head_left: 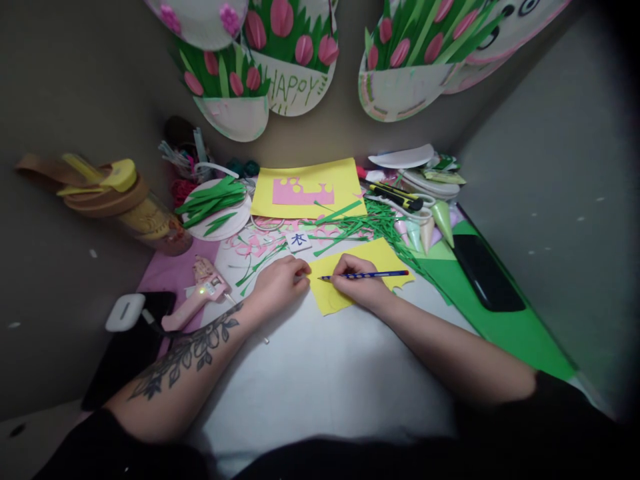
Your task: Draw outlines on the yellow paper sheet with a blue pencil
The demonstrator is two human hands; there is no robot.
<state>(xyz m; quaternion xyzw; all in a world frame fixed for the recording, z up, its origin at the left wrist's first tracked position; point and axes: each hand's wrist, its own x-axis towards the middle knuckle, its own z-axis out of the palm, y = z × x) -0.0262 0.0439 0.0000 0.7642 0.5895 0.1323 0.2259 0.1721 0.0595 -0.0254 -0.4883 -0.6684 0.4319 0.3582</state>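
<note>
My right hand [360, 279] is closed around a dark blue pencil [387, 274] with a red end. The pencil's tip points left, at the surface of a small yellow paper [333, 300] with cut-out notches along its right side. Faint curved pencil lines show on the lower part of that paper. At its left edge, my left hand [281, 285] has its fingers curled and pressed together against the sheet. Just above the hands lies a white square tile [299, 241] with a dark blue mark on it.
Green paper strips [370, 223] and pink scraps lie behind the yellow paper. A pink glue gun [203, 290] and a tumbler [145, 213] stand left. Right are a black phone [487, 272], piping bags [442, 221] and cutters [395, 195]. Tulip paper-plate crafts [295, 83] hang on the wall.
</note>
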